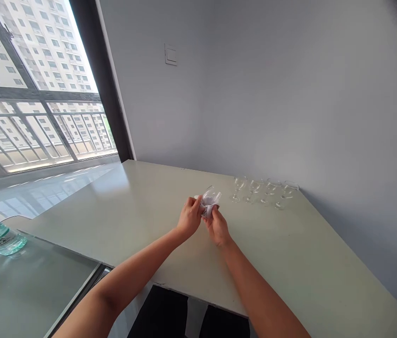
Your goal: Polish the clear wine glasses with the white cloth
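Observation:
A small clear stemmed glass (212,192) is held above the table, bowl tilted up and away from me. Thin white material, like a tissue (206,210), is bunched around its lower part, with dark marks on it. My left hand (189,218) is closed on the tissue at the left side of the glass. From the right, my right hand (217,227) grips the glass low down, its thumb against the white material. The fingers behind and the stem are mostly hidden.
Several similar stemmed glasses stand upright in a row by the wall, including one glass (238,188) nearest my hands. The pale table (142,202) meets the wall behind. At left, a greenish plastic bottle (3,237) lies on a glass-topped surface (39,286).

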The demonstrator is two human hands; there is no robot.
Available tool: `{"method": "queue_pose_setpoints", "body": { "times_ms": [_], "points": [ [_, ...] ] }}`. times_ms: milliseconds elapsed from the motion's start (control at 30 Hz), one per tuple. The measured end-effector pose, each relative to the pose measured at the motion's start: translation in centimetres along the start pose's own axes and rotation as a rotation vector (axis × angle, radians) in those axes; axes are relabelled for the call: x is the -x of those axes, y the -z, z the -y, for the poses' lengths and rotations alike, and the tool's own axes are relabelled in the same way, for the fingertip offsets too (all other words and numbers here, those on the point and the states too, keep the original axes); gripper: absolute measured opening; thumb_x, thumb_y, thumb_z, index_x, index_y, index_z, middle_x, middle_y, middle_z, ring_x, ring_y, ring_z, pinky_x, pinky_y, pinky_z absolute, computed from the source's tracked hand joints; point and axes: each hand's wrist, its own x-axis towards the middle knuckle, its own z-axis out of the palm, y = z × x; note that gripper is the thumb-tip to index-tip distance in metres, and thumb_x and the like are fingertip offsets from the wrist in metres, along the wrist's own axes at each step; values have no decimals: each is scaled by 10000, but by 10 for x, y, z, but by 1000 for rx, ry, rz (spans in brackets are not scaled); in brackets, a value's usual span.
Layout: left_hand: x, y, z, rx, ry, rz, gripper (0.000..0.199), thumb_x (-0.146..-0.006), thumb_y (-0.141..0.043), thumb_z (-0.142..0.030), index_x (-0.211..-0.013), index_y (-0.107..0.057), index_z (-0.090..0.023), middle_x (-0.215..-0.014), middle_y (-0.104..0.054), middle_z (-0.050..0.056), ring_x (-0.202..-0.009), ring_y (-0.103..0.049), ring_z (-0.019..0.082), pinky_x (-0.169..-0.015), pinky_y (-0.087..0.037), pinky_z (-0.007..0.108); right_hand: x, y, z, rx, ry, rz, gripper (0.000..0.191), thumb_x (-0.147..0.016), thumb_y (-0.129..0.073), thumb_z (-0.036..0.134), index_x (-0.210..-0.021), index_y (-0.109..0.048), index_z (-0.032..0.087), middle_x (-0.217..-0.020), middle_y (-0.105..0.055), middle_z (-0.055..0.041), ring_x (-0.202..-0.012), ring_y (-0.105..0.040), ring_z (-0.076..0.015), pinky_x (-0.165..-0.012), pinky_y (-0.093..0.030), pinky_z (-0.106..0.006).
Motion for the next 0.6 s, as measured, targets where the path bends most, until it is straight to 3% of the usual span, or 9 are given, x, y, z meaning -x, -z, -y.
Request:
{"method": "queue_pose_setpoints", "body": {
  "times_ms": [100,200,300,367,500,600],
  "points": [
    [0,-12,-16,26,28,-87,488,-769,-417,-99,-1243,-406,-212,-1287,-328,137,-1156,-371,246,-921,-340,417,2,2,0,91,27,48,318,-751,-562,441,-991,-578,232,-1051,-609,-26,-1011,-522,-197,-858,-401,-336],
    [-4,-11,-24,217,95,12,548,-687,-494,-79,-1211,-446,-230,-1371,-260,103,-1263,-231,291,-998,-240,459,-2,10,4,121,-16,69,288,-720,-605,407,-930,-601,209,-945,-639,-24,-928,-551,-195,-808,-411,-317],
    [-16,-2,-20,696,227,321,452,-713,-529,-200,-1162,-482,-220,-1217,-467,98,-1132,-427,278,-917,-358,425,-7,17,11,114,-104,49,261,-688,-631,409,-859,-608,212,-818,-643,0,-810,-572,-178,-728,-435,-298],
    [-25,4,-13,1035,343,456,433,-749,-531,-316,-1162,-462,-205,-1109,-545,100,-988,-534,247,-818,-429,386,-7,20,15,109,-166,71,270,-678,-634,418,-850,-608,211,-788,-634,0,-760,-576,-173,-691,-449,-305],
    [-34,6,-1,1453,427,508,572,-705,-623,-382,-1187,-379,-191,-1016,-596,113,-894,-581,209,-794,-436,358,-3,20,17,185,-279,137,265,-659,-637,433,-735,-593,183,-651,-586,4,-609,-553,-143,-594,-451,-290],
    [-31,4,4,1459,438,445,561,-687,-650,-374,-1140,-385,-176,-962,-615,111,-869,-591,203,-802,-419,362,-2,19,18,268,-309,137,271,-614,-678,400,-697,-591,157,-597,-568,1,-549,-532,-138,-549,-429,-282]
  ]
}}
